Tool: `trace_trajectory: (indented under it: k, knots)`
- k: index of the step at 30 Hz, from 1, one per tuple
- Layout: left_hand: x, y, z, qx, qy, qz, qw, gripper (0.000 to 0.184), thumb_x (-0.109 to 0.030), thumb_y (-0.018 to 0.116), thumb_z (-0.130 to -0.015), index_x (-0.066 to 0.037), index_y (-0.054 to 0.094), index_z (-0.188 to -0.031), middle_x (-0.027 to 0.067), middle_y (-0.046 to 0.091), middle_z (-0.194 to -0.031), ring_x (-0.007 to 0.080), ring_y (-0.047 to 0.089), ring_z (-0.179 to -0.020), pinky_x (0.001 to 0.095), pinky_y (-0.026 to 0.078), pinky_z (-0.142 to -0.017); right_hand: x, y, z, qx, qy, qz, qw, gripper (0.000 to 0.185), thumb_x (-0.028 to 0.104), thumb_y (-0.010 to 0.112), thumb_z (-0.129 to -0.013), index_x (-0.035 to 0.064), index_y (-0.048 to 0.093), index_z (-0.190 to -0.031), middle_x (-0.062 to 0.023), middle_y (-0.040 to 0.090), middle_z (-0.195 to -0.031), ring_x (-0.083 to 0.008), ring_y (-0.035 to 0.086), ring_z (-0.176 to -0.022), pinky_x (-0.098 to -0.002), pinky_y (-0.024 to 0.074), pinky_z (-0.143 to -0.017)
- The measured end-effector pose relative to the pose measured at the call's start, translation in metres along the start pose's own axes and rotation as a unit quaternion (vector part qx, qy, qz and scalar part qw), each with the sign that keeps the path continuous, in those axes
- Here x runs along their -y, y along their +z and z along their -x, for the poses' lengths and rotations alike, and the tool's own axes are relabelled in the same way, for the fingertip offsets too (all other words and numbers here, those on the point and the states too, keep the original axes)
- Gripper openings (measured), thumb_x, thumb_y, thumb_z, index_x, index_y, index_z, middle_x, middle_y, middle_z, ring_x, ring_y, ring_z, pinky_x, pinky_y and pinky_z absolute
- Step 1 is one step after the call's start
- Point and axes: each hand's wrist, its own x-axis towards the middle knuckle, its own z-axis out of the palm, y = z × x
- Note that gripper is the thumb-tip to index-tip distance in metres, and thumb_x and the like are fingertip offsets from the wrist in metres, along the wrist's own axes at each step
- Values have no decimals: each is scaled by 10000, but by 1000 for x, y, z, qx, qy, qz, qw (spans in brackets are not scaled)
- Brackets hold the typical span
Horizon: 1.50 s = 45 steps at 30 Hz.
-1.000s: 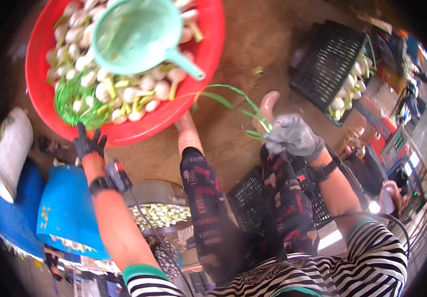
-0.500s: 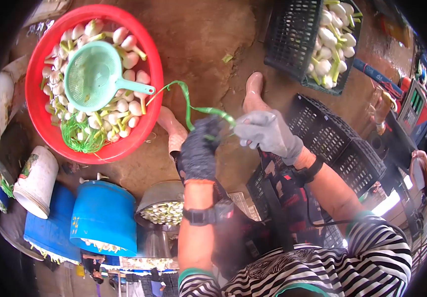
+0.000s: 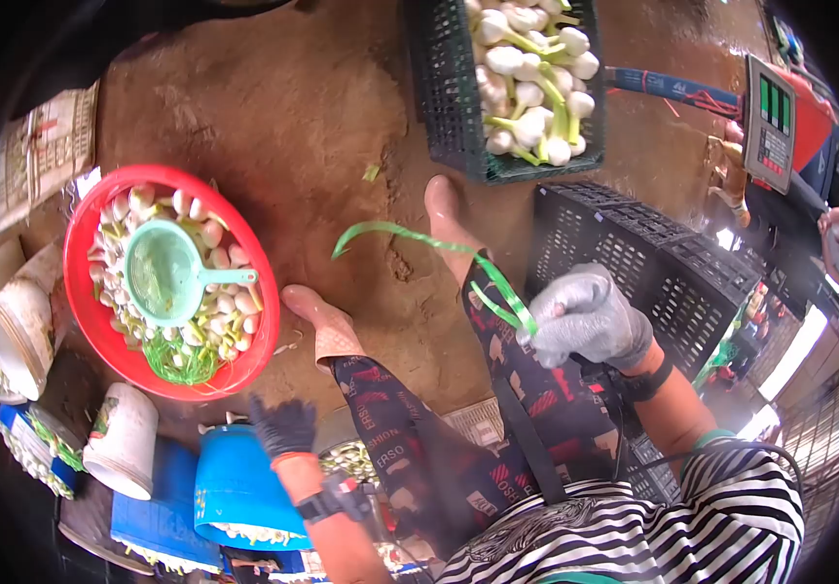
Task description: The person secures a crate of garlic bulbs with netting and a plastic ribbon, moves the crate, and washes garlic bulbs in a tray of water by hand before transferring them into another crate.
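- A red tub (image 3: pixel 76 282) of garlic (image 3: pixel 182 202) was seen at left.
- A dark crate (image 3: pixel 447 107), also filled with garlic, was placed at far right.
- A strainer (image 3: pixel 162 273) was laid on the tub's garlic.
- The right hand (image 3: pixel 585 316) was closed at near right, a green ribbon (image 3: pixel 507 289) pinched in its fingers.
- The left hand (image 3: pixel 286 426) was held at near left, empty as far as could be seen, its blurred fingers apparently spread.
- A green tangle (image 3: pixel 181 362) was heaped at the tub's near edge.
- The ribbon was arched leftward, one end free; its handling was judged the step in hand, with a firm pinch and the left hand at the free end called for next.
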Motion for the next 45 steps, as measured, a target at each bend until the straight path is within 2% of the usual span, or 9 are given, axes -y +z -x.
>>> trace_trajectory:
  k: [2, 4, 7, 10, 12, 14, 18, 26, 45]
  knots:
    - [-83, 15, 3, 82, 166, 113, 976, 449, -490, 393, -890, -156, 535, -1155, 46, 459, -1338, 268, 407, -1231, 577, 225, -1041, 3, -8, 12, 3, -78, 27, 997, 115, 55, 651, -772, -59, 662, -776, -94, 631, -612, -133, 629, -508, -222, 470, -450]
    - [-171, 18, 9, 229, 181, 846, 447, 543, -539, 355, -892, -93, 475, -1177, 112, 425, -1352, 296, 399, -1215, 552, 258, -1026, 1, -17, 25, 28, -90, 10, 995, 106, 55, 670, -764, -48, 669, -789, -87, 639, -620, -134, 620, -504, -235, 469, -455]
    - [-281, 0, 25, 270, 308, 733, 544, 538, -513, 329, -926, -85, 440, -1232, 155, 414, -1336, 313, 407, -1181, 529, 294, -1007, -9, -29, 41, 121, -93, 14, 988, 116, 47, 671, -778, -54, 661, -833, -96, 644, -658, -167, 617, -542, -272, 465, -495]
    - [-353, -6, 13, 504, 246, 779, 279, 422, -415, 358, -971, -116, 477, -1244, 133, 478, -1271, 284, 482, -1099, 527, 384, -944, -36, -40, 57, 163, -101, 90, 977, 111, 80, 647, -801, -10, 648, -866, -70, 626, -660, -168, 588, -563, -293, 451, -528]
    - [-381, -20, 19, 338, 304, 672, 584, 440, -399, 358, -974, -80, 455, -1262, 154, 462, -1316, 289, 554, -962, 494, 469, -877, -59, -57, 76, 137, -70, 105, 983, 58, 78, 634, -786, 35, 617, -821, -45, 601, -666, -158, 544, -571, -310, 438, -545]
    - [-401, -38, 16, 538, 219, 747, 325, 368, -264, 389, -972, -44, 459, -1259, 185, 430, -1371, 266, 599, -913, 447, 536, -803, -57, -75, 100, 88, -13, 161, 983, 115, 136, 640, -730, 54, 602, -801, -65, 597, -692, -219, 547, -598, -339, 434, -559]
    - [-424, -63, 52, -111, 557, 279, 774, 361, -108, 493, -880, -14, 519, -1228, 127, 606, -1142, 213, 609, -890, 315, 488, -806, -88, -98, 128, 2, -65, 146, 987, 118, 166, 622, -754, 53, 607, -785, -54, 587, -624, -177, 526, -538, -327, 419, -527]
    - [-459, -93, 114, 172, 427, 655, 599, 279, -178, 587, -889, 0, 545, -1099, 93, 607, -740, 107, 478, -463, 201, 346, -377, -143, -106, 149, -157, 35, 320, 934, 99, 176, 581, -783, 88, 624, -765, -109, 617, -689, -302, 573, -606, -377, 444, -576]
    - [-498, -90, 192, 158, 483, 569, 646, 440, -130, 566, -852, -38, 441, -1263, 110, 563, -1029, 184, 522, -764, 314, 446, -666, -99, -98, 134, -210, -29, -99, 972, 108, 104, 642, -812, 1, 669, -831, -24, 647, -692, -61, 572, -636, -226, 469, -590]
